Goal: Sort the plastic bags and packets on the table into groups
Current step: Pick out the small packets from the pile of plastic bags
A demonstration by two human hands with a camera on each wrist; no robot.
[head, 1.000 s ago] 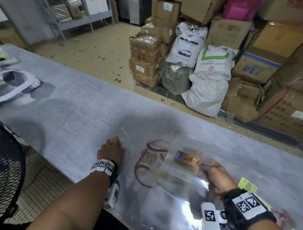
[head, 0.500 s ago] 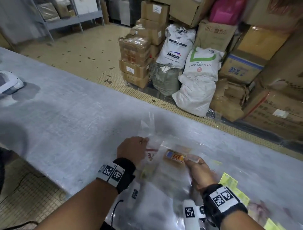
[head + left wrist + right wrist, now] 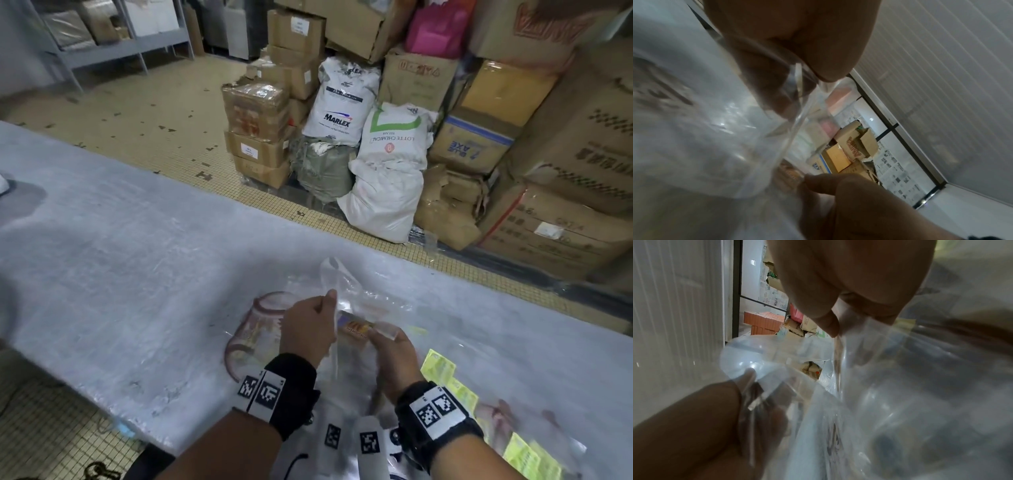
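Left hand (image 3: 306, 325) and right hand (image 3: 394, 356) both pinch one clear plastic bag (image 3: 346, 291) above grey table (image 3: 137, 257); yellow packets (image 3: 442, 370) at 4 o'clock.

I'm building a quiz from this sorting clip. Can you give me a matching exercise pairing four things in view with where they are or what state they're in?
Things:
1. left hand
2. right hand
3. yellow-green packets
4. white sacks

States or places:
A. on the floor beyond the table
B. flat on the table, to the right of both hands
C. pinches the clear bag, which sticks up above it
D. holds the packet with the orange label

Pairs: 1-C, 2-D, 3-B, 4-A
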